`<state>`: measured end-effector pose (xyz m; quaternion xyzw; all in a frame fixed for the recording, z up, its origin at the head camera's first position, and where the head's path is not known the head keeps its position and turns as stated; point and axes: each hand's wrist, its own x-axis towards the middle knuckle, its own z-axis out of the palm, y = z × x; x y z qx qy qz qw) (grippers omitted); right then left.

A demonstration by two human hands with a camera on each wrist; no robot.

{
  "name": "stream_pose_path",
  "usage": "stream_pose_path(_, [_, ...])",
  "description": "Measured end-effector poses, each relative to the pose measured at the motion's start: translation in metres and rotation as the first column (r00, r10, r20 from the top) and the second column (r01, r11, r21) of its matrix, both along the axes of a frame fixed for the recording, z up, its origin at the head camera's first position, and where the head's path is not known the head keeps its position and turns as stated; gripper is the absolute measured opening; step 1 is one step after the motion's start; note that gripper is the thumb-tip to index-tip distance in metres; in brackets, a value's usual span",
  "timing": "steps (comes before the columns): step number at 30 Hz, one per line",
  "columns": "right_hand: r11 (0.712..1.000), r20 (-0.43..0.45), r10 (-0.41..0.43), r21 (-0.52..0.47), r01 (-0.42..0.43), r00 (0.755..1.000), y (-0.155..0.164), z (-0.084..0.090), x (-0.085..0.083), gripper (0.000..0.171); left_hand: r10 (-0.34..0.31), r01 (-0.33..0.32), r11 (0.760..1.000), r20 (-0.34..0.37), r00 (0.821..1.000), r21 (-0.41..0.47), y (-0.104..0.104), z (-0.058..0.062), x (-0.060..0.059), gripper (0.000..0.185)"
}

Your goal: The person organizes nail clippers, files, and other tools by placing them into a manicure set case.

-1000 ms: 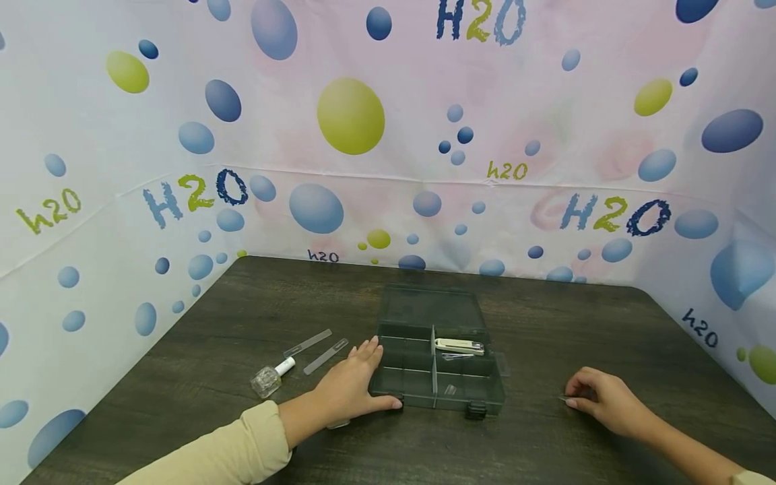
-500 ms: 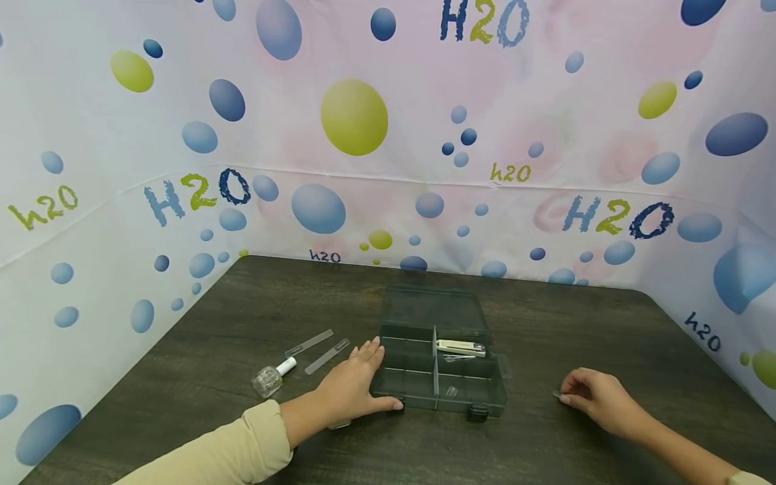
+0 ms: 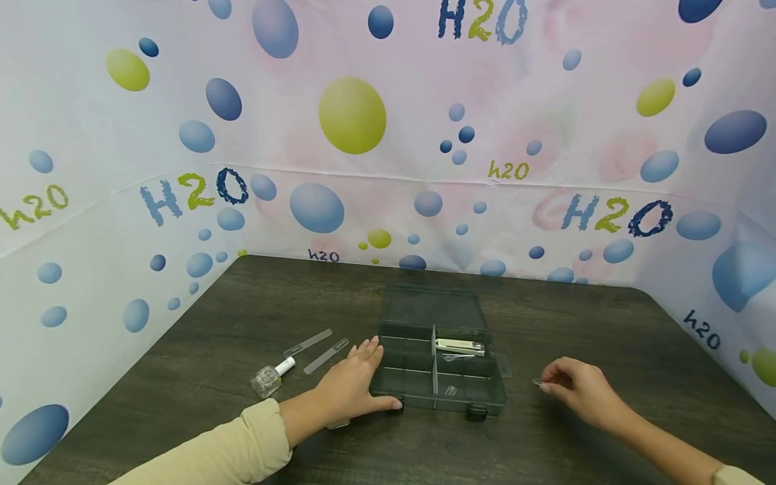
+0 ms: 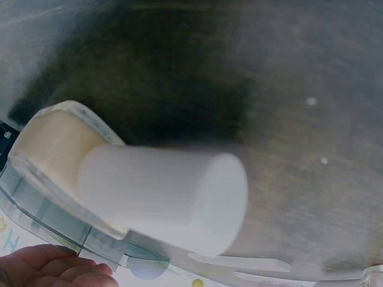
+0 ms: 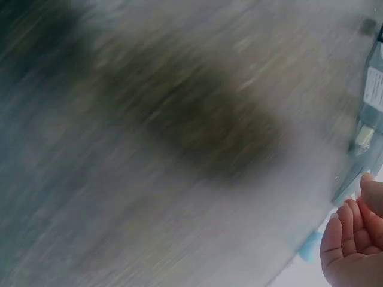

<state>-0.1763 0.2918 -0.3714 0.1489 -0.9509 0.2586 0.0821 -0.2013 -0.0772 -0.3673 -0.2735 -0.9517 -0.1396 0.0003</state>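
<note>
Two hands (image 3: 351, 385) (image 3: 582, 393): left against box (image 3: 418, 402), right apart.

The head view is evenly lit; blur streaks the right-wrist tabletop (image 5: 179, 221).

In the box (image 3: 406, 382), back right: clippers (image 3: 459, 346). Left of the box: two strips (image 3: 326, 356), a bottle (image 3: 267, 381) and the left hand (image 3: 348, 389). Right of it: right hand (image 3: 582, 392).
</note>
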Motion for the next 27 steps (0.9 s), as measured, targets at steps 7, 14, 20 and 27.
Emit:
stream_pose_path(7, [0.999, -0.071, -0.015, -0.038, 0.012, 0.997, -0.020, 0.008, 0.001, 0.010, 0.003, -0.003, 1.000, 0.013, 1.000, -0.003, 0.001, 0.003, 0.001, 0.091])
stream_pose_path(14, [0.996, -0.131, 0.037, -0.080, -0.048, 0.991, -0.044, 0.016, 0.004, 0.011, 0.001, -0.001, 1.000, 0.014, 1.000, -0.002, 0.001, 0.004, 0.001, 0.091])
stream_pose_path(20, [0.988, -0.122, 0.100, -0.103, -0.113, 0.988, -0.062, 0.021, 0.001, 0.009, 0.006, -0.006, 1.000, 0.016, 1.000, -0.003, 0.001, 0.004, 0.002, 0.091])
stream_pose_path(27, [0.969, -0.083, 0.218, -0.097, -0.226, 0.972, -0.078, 0.021, -0.008, 0.007, 0.013, -0.013, 1.000, 0.018, 1.000, -0.011, 0.001, 0.002, 0.001, 0.092])
